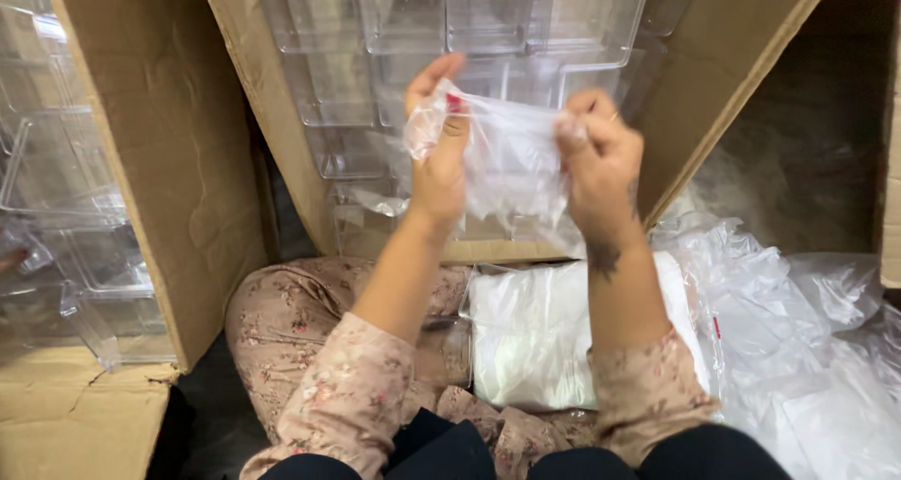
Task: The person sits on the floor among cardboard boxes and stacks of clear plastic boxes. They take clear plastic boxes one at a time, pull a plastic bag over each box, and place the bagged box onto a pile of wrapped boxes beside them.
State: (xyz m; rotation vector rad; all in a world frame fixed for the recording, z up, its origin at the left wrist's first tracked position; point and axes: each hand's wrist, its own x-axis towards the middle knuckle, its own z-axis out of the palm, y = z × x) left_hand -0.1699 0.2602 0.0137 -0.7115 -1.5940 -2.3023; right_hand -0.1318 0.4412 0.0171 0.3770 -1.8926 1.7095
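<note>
Both hands are raised in front of me and pinch the top edge of a small clear plastic bag (511,161). My left hand (438,152) grips its left corner, thumb and fingers closed on the film. My right hand (598,166) grips its right corner. The bag hangs stretched between them, crumpled and see-through. Below my forearms, a stack of white flat plastic bags (530,335) rests on my lap.
A cardboard box (723,76) lies open ahead, filled with clear plastic trays (488,30). A second cardboard box (178,180) at left holds more clear trays (56,217). Loose clear plastic wrap (798,349) is heaped at right.
</note>
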